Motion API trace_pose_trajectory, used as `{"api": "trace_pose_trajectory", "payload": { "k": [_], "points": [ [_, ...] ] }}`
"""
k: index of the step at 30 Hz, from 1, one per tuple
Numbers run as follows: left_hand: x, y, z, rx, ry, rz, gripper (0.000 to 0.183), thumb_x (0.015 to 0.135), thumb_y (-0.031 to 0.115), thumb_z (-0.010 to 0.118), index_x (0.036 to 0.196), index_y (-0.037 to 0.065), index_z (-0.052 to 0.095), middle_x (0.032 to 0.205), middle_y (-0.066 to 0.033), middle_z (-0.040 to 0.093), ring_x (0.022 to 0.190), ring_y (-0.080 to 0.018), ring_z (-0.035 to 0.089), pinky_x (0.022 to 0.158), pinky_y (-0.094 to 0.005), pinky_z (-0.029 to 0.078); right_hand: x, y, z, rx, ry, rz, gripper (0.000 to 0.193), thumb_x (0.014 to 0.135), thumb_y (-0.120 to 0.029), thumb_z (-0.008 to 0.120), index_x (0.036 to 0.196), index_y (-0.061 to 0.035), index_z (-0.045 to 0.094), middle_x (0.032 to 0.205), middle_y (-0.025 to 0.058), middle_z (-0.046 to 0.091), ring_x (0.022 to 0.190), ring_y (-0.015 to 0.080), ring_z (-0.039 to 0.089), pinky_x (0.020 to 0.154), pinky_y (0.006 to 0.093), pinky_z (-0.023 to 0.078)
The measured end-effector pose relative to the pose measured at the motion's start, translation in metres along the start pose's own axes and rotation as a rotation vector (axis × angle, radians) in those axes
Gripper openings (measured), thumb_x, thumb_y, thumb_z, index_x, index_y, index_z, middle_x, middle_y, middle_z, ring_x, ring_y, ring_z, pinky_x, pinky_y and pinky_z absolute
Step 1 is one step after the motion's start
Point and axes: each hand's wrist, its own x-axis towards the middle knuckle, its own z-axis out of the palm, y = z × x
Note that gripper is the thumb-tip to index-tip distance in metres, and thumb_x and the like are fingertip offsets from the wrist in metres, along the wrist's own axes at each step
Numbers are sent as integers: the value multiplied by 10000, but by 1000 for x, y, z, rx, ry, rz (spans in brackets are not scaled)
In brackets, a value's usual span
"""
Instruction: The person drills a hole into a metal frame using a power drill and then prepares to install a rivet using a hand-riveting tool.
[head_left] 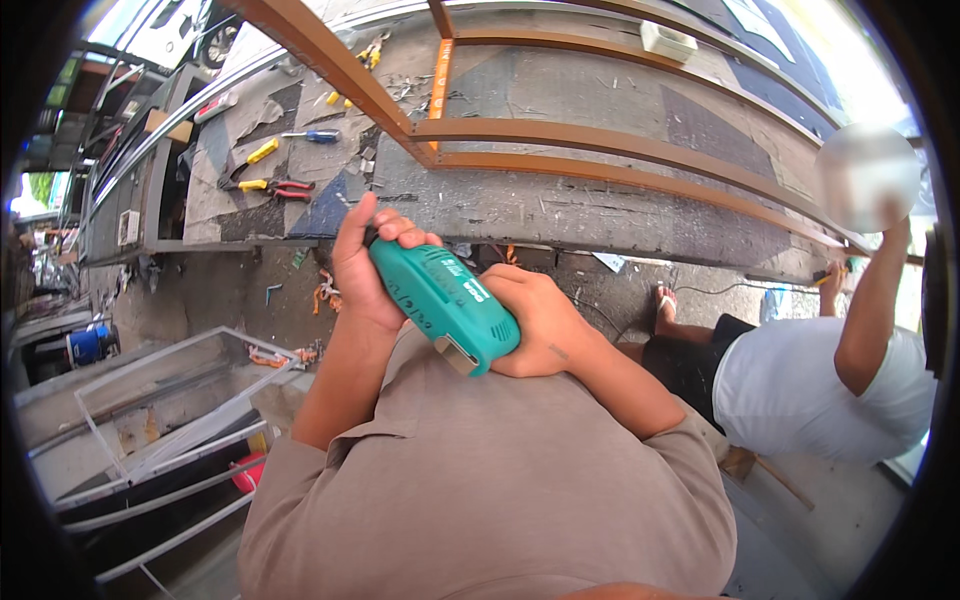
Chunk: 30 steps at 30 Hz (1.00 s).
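Observation:
A teal cordless drill (pixel 440 295) with a metal clip at its near end lies slantwise in front of my chest. My left hand (pixel 372 265) is wrapped round its far, dark end, thumb pointing up. Closed against the drill's right side, my right hand (pixel 540 322) hides part of the grip. Beyond them, on the worn workbench (pixel 600 215), lie pliers with red handles (pixel 292 189), a blue-handled screwdriver (pixel 312 136) and a yellow-handled tool (pixel 262 151). A brown metal frame (pixel 570 132) of long bars rests on the bench.
At right a co-worker in a white shirt (pixel 815 385) reaches to the bench, one hand (pixel 832 285) near the frame's end. Metal window-like frames (pixel 180 400) lean at lower left. A white box (pixel 668 42) sits on the far side, and a cable (pixel 720 290) runs below the bench edge.

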Motion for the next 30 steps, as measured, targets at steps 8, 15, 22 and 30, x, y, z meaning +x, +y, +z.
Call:
{"api": "trace_pose_trajectory", "payload": {
  "k": [8,15,22,30],
  "points": [
    [7,8,5,10,-13,-73,292,937,363,653,729,176,571,659,48,606,684,-151,629,877,-389,512,1,3,9,24,66,7,373,608,-211,772,880,-16,607,821,149,569,772,369,595,682,435,509],
    [16,30,1,79,-46,-57,287,947,349,626,735,163,575,664,56,609,692,-143,630,886,-389,511,21,0,15,17,96,4,372,607,-214,774,884,-24,615,826,145,591,796,373,612,688,436,516],
    [7,44,-6,70,-86,32,284,952,295,587,714,141,562,669,59,609,709,-125,628,906,-371,489,37,0,21,-25,35,2,389,609,-224,788,900,-22,628,857,126,633,846,360,638,711,423,538],
    [-4,49,-20,45,-73,114,340,975,314,553,681,144,551,669,60,600,720,-115,621,919,-342,469,49,1,18,-31,-87,-18,458,621,-173,775,1037,-21,658,1027,150,666,943,350,653,805,409,549]
  ]
}}
